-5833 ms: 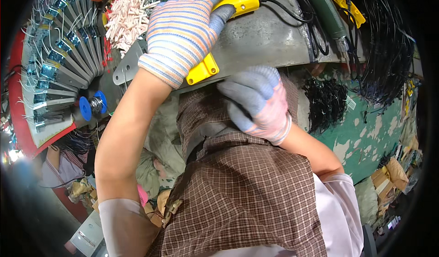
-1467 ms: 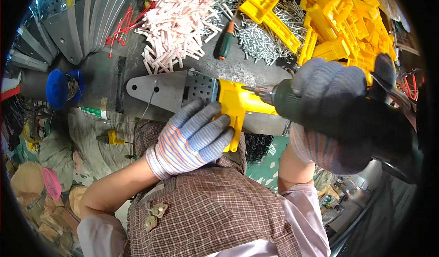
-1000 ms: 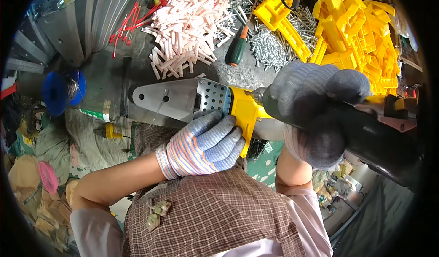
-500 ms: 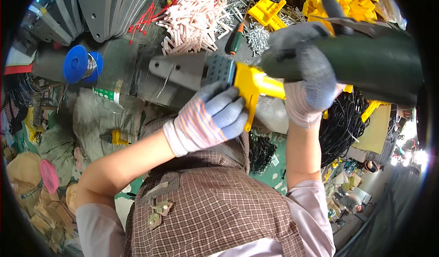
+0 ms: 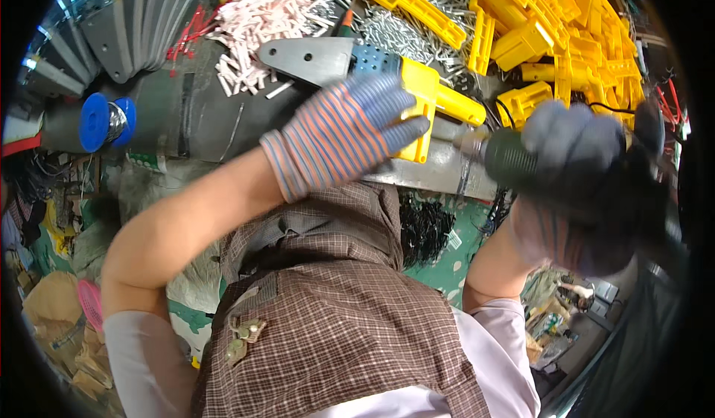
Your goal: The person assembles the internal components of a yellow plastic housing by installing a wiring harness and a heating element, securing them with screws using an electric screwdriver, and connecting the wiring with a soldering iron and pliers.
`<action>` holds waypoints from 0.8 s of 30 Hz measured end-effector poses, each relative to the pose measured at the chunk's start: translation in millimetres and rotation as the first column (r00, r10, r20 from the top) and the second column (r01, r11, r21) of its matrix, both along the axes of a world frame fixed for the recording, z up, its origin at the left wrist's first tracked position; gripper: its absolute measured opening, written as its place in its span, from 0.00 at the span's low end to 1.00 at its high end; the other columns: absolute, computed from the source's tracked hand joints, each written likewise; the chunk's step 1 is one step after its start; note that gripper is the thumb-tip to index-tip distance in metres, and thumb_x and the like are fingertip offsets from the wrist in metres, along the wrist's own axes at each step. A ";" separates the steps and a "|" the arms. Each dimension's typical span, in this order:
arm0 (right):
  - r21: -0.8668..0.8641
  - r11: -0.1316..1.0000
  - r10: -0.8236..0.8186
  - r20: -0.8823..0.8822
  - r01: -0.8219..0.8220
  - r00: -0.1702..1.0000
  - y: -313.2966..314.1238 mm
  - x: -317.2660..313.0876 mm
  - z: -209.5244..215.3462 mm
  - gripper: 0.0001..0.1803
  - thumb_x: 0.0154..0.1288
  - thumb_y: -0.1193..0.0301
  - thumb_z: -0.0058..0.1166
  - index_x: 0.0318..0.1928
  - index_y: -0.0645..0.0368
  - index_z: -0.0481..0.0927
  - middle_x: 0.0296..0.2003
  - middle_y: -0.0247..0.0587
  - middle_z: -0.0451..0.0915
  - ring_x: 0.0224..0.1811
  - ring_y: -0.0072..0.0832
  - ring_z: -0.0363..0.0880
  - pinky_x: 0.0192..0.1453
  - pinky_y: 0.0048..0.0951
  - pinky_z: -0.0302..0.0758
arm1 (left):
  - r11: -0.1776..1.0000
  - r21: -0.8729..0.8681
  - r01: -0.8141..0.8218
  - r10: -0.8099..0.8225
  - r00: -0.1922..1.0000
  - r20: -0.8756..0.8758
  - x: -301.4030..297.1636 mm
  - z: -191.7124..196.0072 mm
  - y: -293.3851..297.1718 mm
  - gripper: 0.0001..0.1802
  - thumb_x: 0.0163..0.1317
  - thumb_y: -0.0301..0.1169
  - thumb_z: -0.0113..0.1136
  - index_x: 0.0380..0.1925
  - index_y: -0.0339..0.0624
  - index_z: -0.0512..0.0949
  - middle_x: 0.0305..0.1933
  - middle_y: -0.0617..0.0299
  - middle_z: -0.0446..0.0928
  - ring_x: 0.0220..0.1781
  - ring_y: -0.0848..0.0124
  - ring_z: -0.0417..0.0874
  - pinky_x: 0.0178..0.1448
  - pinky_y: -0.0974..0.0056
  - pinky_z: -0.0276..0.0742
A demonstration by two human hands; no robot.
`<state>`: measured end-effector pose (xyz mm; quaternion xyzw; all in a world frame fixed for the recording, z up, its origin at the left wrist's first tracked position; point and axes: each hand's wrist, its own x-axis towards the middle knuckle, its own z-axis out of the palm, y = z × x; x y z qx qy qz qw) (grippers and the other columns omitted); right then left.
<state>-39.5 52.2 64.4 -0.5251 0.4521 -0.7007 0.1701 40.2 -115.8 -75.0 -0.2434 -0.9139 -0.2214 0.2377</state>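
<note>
My left hand [image 5: 346, 135], in a striped glove with blue-grey fingers, lies over a flat tool. The tool has a yellow plastic handle part [image 5: 423, 83], a blue dotted section [image 5: 370, 62] and a tapered grey metal plate [image 5: 309, 57] with holes. My fingers press on its yellow part, holding it against the bench. In my right hand [image 5: 573, 139], gloved and blurred, is a dark green power screwdriver [image 5: 510, 157]. Its tip points left toward the yellow part, and the two look apart. The rear of the driver is smeared and dark.
White-pink sticks [image 5: 261, 8], silver screws [image 5: 391, 34] and yellow plastic parts [image 5: 573, 16] are heaped along the back. Grey metal plates [image 5: 112, 46] stand at the far left, near a blue wire spool [image 5: 94, 122]. Black cords [image 5: 424, 232] hang below the bench edge.
My right hand has moved right and down, bringing the driver's tip into view beside the yellow part. My left hand has shifted up and spread flatter over the tool. The whole view has shifted.
</note>
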 end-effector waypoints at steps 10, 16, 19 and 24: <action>0.102 0.939 -0.331 0.002 0.329 0.944 15.8 30.6 -21.2 0.45 0.53 0.47 0.66 0.63 0.61 0.63 0.25 0.35 0.73 0.24 0.32 0.72 0.33 0.41 0.70 | 0.990 -0.101 0.103 -0.084 0.981 0.173 -33.2 11.3 -34.7 0.39 0.38 0.33 0.72 0.57 0.69 0.75 0.64 0.52 0.67 0.63 0.51 0.69 0.66 0.46 0.64; -0.020 0.995 -0.100 -0.033 0.100 0.994 20.9 6.5 -58.1 0.32 0.55 0.51 0.65 0.49 0.60 0.68 0.27 0.37 0.74 0.26 0.34 0.74 0.33 0.43 0.72 | 0.999 -0.035 -0.013 0.019 0.988 0.155 -39.5 7.1 -35.1 0.34 0.45 0.31 0.66 0.58 0.67 0.75 0.60 0.51 0.70 0.57 0.51 0.74 0.61 0.49 0.71; 0.043 0.998 0.046 -0.100 -0.042 0.994 27.8 -7.0 -62.3 0.26 0.56 0.54 0.65 0.44 0.59 0.71 0.28 0.38 0.75 0.29 0.35 0.75 0.36 0.41 0.72 | 0.999 -0.036 -0.023 0.029 0.983 0.183 -36.8 4.9 -36.2 0.34 0.45 0.32 0.67 0.58 0.63 0.75 0.58 0.51 0.71 0.55 0.51 0.75 0.59 0.50 0.72; 0.311 0.919 -0.254 0.001 0.241 0.967 31.8 19.0 -53.4 0.19 0.58 0.58 0.62 0.39 0.60 0.74 0.30 0.41 0.76 0.32 0.35 0.75 0.41 0.38 0.72 | 1.000 0.026 -0.003 -0.001 0.987 0.159 -35.6 2.4 -34.1 0.34 0.44 0.32 0.67 0.58 0.60 0.75 0.56 0.51 0.73 0.55 0.51 0.75 0.58 0.50 0.73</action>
